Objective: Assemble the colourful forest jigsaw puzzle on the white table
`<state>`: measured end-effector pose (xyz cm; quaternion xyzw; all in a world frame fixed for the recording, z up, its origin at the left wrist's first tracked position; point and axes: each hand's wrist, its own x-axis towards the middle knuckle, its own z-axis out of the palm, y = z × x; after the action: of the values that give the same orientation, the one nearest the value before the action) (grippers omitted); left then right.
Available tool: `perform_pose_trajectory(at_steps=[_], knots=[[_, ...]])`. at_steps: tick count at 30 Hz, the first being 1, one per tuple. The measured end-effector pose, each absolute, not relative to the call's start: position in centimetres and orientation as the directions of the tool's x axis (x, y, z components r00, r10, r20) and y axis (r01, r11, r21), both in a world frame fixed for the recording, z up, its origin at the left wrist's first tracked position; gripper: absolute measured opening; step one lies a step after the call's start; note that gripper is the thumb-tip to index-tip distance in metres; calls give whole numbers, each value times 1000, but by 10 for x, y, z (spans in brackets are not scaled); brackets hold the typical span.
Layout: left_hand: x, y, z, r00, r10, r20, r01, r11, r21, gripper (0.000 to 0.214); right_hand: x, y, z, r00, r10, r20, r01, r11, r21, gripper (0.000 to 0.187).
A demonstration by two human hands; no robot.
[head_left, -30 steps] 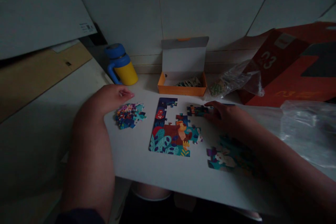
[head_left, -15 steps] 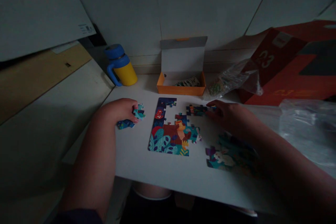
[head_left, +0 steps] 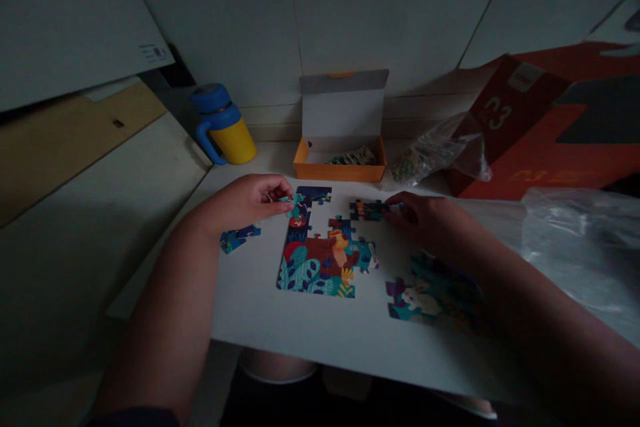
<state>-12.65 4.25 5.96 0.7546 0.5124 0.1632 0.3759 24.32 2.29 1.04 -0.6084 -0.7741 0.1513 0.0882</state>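
My left hand (head_left: 263, 199) is closed in a pinch on a teal puzzle piece (head_left: 296, 200), held over the upper left edge of a partly joined jigsaw puzzle (head_left: 320, 260). Below that wrist, a few dark blue puzzle pieces (head_left: 239, 238) lie on the table. My right hand (head_left: 419, 215) has its fingertips closed at the right end of a short strip of joined puzzle pieces (head_left: 367, 209), flat above the puzzle's right part. Under the right forearm, partly hidden, lies another joined section with a white rabbit (head_left: 420, 299).
An open orange box (head_left: 340, 171) with pieces inside stands at the back. Left of it is a blue and yellow mug (head_left: 227, 127); right of it, a clear plastic bag (head_left: 430, 153) and a large red box (head_left: 540, 120). More clear plastic (head_left: 575, 247) lies at the right.
My left hand has lifted the teal piece from beside the dark blue ones and carried it right, to the puzzle's upper left. My right hand stays at the strip. The view has shifted slightly.
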Motion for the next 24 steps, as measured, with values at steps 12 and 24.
perform_pose_trajectory(at_steps=[12, 24], knots=[[-46, 29, 12, 468, 873, -135, 156, 69, 985, 17, 241, 20, 12, -286, 958, -14, 866, 252, -431, 34], [-5, 9, -9, 491, 813, -313, -124, 421, 898, 22, 231, 9, 13, -515, 856, 44, 387, 278, -879, 34]])
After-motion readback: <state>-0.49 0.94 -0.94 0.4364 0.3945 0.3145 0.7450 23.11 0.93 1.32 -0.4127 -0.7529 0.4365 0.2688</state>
